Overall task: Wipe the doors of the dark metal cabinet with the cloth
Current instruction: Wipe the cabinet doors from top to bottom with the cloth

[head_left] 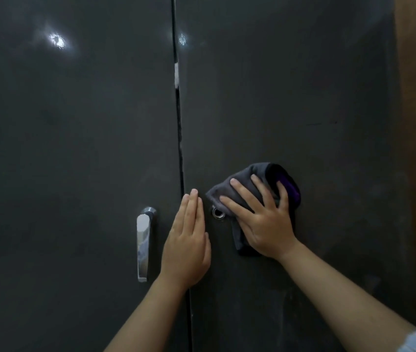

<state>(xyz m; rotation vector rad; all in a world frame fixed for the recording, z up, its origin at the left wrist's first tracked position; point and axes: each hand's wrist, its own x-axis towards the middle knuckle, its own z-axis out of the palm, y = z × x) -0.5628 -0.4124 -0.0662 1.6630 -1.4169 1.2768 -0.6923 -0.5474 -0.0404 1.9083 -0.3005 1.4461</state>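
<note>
We are mid-wipe: our right hand (265,224) presses the cloth (257,170) flat on the right door (303,97), just beside the lock (218,212), grip spread apart. Our left hand (189,245) lies flat on the seam (180,148), grip apart too. Next, probably, a sweep toward the left door (74,148). We count two doors, one cloth, one handle (143,245), one lock.

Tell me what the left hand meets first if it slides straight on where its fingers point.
Likely nothing: the left hand points up bare panel of the right door, beside the seam, passing left of the cloth.
</note>
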